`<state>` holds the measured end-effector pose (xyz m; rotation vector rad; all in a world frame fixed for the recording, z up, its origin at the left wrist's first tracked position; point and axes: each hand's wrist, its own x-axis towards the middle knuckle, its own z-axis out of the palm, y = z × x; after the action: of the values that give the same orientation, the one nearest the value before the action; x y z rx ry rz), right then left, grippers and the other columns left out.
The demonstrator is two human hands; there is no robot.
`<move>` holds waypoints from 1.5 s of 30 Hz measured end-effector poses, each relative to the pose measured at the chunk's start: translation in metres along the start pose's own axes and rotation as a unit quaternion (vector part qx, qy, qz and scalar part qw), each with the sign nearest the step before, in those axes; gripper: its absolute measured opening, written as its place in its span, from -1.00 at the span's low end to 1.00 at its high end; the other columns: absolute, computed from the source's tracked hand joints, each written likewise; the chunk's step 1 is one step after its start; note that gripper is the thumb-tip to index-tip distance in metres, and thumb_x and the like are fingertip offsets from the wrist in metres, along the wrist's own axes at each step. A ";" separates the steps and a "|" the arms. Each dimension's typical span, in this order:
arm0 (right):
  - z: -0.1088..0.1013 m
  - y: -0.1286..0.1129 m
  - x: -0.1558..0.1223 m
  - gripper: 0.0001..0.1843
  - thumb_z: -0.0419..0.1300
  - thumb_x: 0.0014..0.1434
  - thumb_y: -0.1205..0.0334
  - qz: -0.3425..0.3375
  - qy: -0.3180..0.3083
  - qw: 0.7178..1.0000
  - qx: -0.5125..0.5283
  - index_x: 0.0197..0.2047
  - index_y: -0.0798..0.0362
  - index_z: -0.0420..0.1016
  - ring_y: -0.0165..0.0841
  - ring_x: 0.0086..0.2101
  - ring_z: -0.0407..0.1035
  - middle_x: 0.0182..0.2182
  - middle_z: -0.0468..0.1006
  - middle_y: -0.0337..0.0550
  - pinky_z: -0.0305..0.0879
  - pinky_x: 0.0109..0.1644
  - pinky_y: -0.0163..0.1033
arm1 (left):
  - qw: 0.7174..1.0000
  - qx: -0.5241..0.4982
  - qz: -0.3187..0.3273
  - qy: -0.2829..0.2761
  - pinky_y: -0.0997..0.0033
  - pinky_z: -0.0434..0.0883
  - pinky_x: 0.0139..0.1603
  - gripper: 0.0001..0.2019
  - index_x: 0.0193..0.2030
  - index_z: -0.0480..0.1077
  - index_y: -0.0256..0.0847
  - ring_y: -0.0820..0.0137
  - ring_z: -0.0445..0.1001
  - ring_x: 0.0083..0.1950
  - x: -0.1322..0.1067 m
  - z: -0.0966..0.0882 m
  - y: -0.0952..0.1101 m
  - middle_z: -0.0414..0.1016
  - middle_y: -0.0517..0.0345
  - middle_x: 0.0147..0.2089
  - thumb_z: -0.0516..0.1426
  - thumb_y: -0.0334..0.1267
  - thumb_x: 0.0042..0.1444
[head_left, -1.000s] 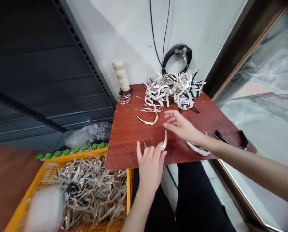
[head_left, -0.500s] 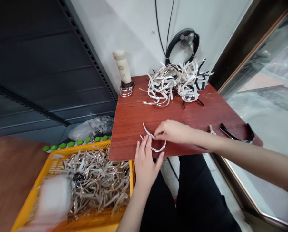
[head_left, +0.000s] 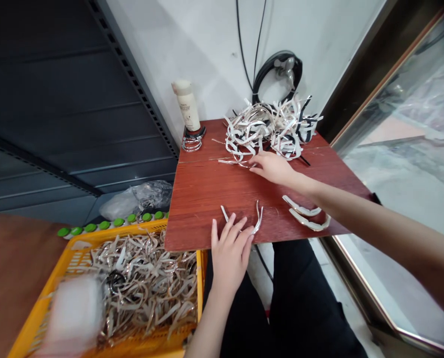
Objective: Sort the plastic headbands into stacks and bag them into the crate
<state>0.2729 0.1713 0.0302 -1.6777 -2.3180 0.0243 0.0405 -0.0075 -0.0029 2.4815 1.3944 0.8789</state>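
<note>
Far strip (head_left: 231,162), just near of the pile (head_left: 251,132) on the bench (head_left: 201,189), looks light, springy and slick; probably best pinched at one end. Left hand (head_left: 229,248) spreads over near strips (head_left: 259,219); right hand (head_left: 274,168), apart from it, has fingertips at the far strip's right end, grip unclear. Versus half a second earlier: right hand has shifted from beside the left to the far side.

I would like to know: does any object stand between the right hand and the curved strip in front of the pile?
Nothing visible does. The right hand is at the right end of this curved strip; the pile of strips lies behind, not between.
</note>
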 end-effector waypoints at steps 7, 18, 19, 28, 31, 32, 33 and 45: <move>-0.023 -0.002 0.005 -0.74 0.05 0.34 0.18 -0.110 0.043 0.989 0.086 -0.16 0.11 0.53 -0.21 -0.19 0.37 -0.26 0.54 -0.04 0.23 0.00 -0.11 | 0.999 0.013 -0.003 0.034 -0.20 -0.08 0.46 -0.85 -0.07 0.46 -0.06 0.22 0.34 0.33 -0.001 0.008 0.000 0.52 0.16 0.18 0.09 -0.33 0.30; -0.058 -0.038 0.018 -0.74 0.05 0.19 0.31 -0.201 -0.058 0.976 0.056 -0.41 0.03 0.54 -0.15 -0.12 0.29 -0.33 0.52 -0.13 -0.03 0.16 0.12 | 0.999 0.025 -0.001 0.030 -0.16 -0.08 0.47 -0.88 -0.14 0.43 -0.12 0.23 0.32 0.35 -0.001 0.010 0.000 0.49 0.11 0.20 0.06 -0.33 0.31; -0.050 -0.049 0.012 -0.76 0.07 0.17 0.32 -0.238 -0.070 0.968 0.041 -0.42 0.03 0.55 -0.15 -0.10 0.28 -0.31 0.52 -0.13 -0.07 0.19 0.15 | 0.999 0.027 -0.001 0.027 -0.18 -0.07 0.47 -0.88 -0.14 0.43 -0.11 0.22 0.32 0.35 -0.001 0.009 0.000 0.49 0.09 0.20 0.06 -0.33 0.31; -0.023 -0.070 -0.024 -0.70 0.16 0.28 0.03 -0.109 -0.108 0.985 0.083 -0.25 0.09 0.56 -0.21 -0.23 0.41 -0.25 0.57 -0.03 0.24 -0.12 -0.16 | 0.999 0.001 -0.010 0.047 -0.08 -0.02 0.47 -0.91 -0.08 0.34 -0.19 0.24 0.30 0.36 -0.003 0.012 0.000 0.53 0.01 0.14 0.09 -0.31 0.29; -0.024 -0.068 -0.034 -0.79 0.23 0.23 0.09 -0.124 -0.210 0.956 0.164 -0.31 0.04 0.59 -0.31 -0.32 0.44 -0.35 0.61 -0.17 0.23 -0.21 -0.25 | 0.998 0.007 -0.006 0.068 -0.07 0.05 0.45 -0.80 0.03 0.29 -0.22 0.24 0.32 0.35 -0.003 0.013 -0.001 0.47 -0.10 0.19 0.09 -0.30 0.29; -0.024 -0.070 -0.040 -0.84 0.23 0.23 0.16 -0.142 -0.222 0.948 0.180 -0.31 0.02 0.60 -0.32 -0.31 0.45 -0.35 0.62 -0.20 0.23 -0.19 -0.26 | 0.997 0.010 -0.006 0.074 -0.06 0.08 0.45 -0.73 0.10 0.26 -0.24 0.23 0.31 0.35 -0.003 0.014 -0.002 0.44 -0.15 0.22 0.09 -0.29 0.29; -0.024 -0.074 -0.047 -0.86 0.21 0.23 0.22 -0.163 -0.228 0.941 0.188 -0.30 0.01 0.60 -0.32 -0.29 0.46 -0.34 0.63 -0.20 0.23 -0.16 -0.26 | 0.997 0.012 -0.006 0.076 -0.05 0.10 0.44 -0.65 0.18 0.22 -0.27 0.23 0.31 0.36 -0.003 0.014 -0.002 0.41 -0.19 0.25 0.09 -0.28 0.29; -0.005 -0.033 0.016 -0.71 0.16 0.24 0.32 -0.072 -0.005 0.997 -0.012 0.01 0.13 0.54 -0.11 -0.06 0.35 -0.04 0.51 0.07 0.21 -0.01 -0.09 | 0.999 0.016 -0.001 0.034 -0.03 0.13 0.42 -0.87 -0.05 0.39 -0.16 0.20 0.29 0.37 -0.001 0.010 -0.001 0.48 0.02 0.21 0.09 -0.30 0.29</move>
<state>0.2388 0.1744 0.0444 -1.5197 -2.4506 -0.0257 0.0451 -0.0061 -0.0122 2.4964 1.4427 0.9561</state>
